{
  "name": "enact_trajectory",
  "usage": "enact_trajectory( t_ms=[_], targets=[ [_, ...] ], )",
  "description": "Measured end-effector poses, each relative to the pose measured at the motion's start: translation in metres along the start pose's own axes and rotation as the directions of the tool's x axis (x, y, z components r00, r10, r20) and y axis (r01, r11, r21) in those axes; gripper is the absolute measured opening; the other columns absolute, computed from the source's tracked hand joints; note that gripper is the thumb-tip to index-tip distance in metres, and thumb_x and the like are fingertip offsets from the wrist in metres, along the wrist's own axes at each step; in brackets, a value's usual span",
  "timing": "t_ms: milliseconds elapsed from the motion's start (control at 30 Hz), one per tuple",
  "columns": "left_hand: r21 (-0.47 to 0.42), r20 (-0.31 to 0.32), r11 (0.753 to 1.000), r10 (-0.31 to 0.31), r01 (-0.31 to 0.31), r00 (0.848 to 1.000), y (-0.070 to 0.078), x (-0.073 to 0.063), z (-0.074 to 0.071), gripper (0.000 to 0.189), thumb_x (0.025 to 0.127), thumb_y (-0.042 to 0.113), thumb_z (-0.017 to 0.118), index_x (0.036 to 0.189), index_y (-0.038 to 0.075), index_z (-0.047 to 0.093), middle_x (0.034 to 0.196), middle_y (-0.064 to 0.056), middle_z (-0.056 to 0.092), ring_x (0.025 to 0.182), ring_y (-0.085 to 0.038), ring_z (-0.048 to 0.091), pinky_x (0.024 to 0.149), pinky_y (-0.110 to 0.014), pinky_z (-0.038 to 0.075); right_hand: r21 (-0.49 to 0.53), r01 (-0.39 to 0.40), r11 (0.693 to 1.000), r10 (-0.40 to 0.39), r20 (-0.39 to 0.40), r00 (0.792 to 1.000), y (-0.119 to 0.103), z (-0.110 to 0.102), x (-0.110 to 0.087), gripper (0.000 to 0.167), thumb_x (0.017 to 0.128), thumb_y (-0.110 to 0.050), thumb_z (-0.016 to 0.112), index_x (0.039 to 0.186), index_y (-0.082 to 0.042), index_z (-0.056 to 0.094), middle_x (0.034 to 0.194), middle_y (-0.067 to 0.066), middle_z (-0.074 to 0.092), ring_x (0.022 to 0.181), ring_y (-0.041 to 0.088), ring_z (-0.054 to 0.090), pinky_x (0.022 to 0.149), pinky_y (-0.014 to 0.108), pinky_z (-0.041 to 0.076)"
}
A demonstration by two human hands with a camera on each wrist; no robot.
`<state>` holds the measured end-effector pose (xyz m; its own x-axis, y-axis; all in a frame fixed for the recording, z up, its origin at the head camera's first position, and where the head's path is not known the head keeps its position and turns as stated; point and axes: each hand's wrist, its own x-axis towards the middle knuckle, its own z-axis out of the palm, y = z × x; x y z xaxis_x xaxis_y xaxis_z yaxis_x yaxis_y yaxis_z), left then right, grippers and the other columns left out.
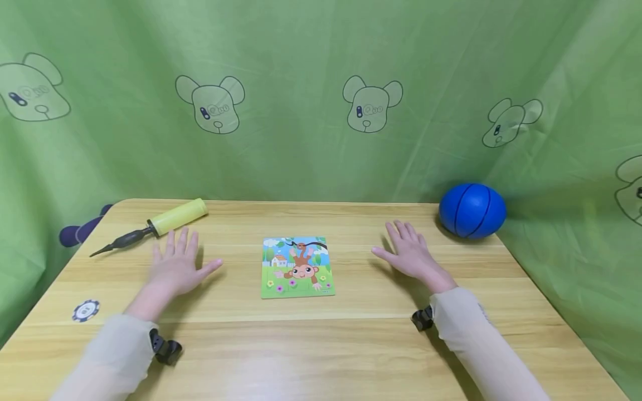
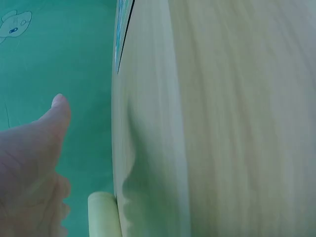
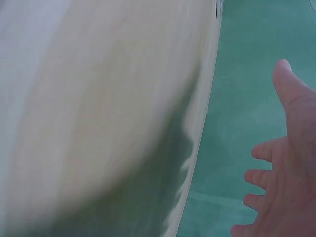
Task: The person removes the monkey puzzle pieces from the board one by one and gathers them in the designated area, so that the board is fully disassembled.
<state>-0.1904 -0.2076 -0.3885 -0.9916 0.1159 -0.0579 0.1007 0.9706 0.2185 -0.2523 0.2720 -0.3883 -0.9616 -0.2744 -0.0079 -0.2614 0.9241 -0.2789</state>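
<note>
Two grips, both empty: I see the left hand [image 1: 175,270] and the right hand [image 1: 408,256] over the table [image 1: 301,351], fingers spread apart. Any reach hinges, I judge, on the monkey picture board [image 1: 298,273] lying flat between them, near-square with no long axis; neither hand looks clearly nearer. Just beyond the left fingertips, the pump [image 1: 175,218] slants from nozzle at near left to yellow end at far right; whether they touch, I can't tell. The blue ball [image 1: 471,211] sits beyond the right hand. A purple thing [image 1: 90,229] is partly hidden behind the table edge.
</note>
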Motion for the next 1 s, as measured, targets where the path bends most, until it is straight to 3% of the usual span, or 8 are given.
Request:
enact_trajectory(
  t_ms=[167, 533, 800, 1000],
  targets=[
    [-0.009, 0.013, 1.0, 0.027, -0.027, 1.0, 0.01, 0.004, 0.004, 0.098, 0.086, 0.069, 0.033, 0.144, -0.006, 0.007, 0.147, -0.027, -0.006, 0.131, -0.048, -0.009, 0.1, -0.061, -0.013, 0.012, 0.048, 0.999, -0.048, 0.01, 0.999, -0.015, 0.005, 0.011, 0.088, 0.089, -0.06, 0.042, 0.147, -0.001, 0.012, 0.15, 0.024, 0.005, 0.135, 0.041, -0.003, 0.104, 0.061, -0.002],
    [-0.016, -0.019, 0.983, 0.184, -0.185, 0.983, 0.04, 0.017, 0.021, 0.094, 0.086, 0.06, 0.048, 0.144, -0.006, 0.015, 0.149, -0.025, 0.006, 0.133, -0.045, 0.004, 0.105, -0.06, 0.002, 0.061, 0.179, 0.982, -0.183, 0.062, 0.981, -0.058, 0.017, 0.038, 0.085, 0.088, -0.059, 0.046, 0.147, -0.005, 0.018, 0.149, 0.02, 0.015, 0.136, 0.037, 0.01, 0.109, 0.051, 0.007],
    [-0.004, 0.046, 0.966, 0.258, -0.258, 0.965, 0.061, 0.029, 0.03, 0.09, 0.088, 0.058, 0.048, 0.144, -0.005, 0.017, 0.149, -0.024, 0.008, 0.134, -0.043, 0.007, 0.107, -0.057, 0.006, 0.129, 0.269, 0.954, -0.284, 0.113, 0.952, -0.093, 0.026, 0.061, 0.081, 0.087, -0.05, 0.057, 0.146, -0.005, 0.023, 0.148, 0.019, 0.021, 0.135, 0.032, 0.016, 0.108, 0.05, 0.016],
    [0.0, 0.098, 0.96, 0.279, -0.281, 0.955, 0.072, 0.036, 0.033, 0.088, 0.089, 0.057, 0.046, 0.144, -0.004, 0.016, 0.149, -0.023, 0.009, 0.135, -0.04, 0.008, 0.107, -0.055, 0.008, 0.155, 0.317, 0.936, -0.341, 0.159, 0.927, -0.118, 0.034, 0.077, 0.079, 0.085, -0.045, 0.063, 0.143, -0.004, 0.029, 0.145, 0.017, 0.028, 0.134, 0.028, 0.022, 0.108, 0.043, 0.02]
  ],
)
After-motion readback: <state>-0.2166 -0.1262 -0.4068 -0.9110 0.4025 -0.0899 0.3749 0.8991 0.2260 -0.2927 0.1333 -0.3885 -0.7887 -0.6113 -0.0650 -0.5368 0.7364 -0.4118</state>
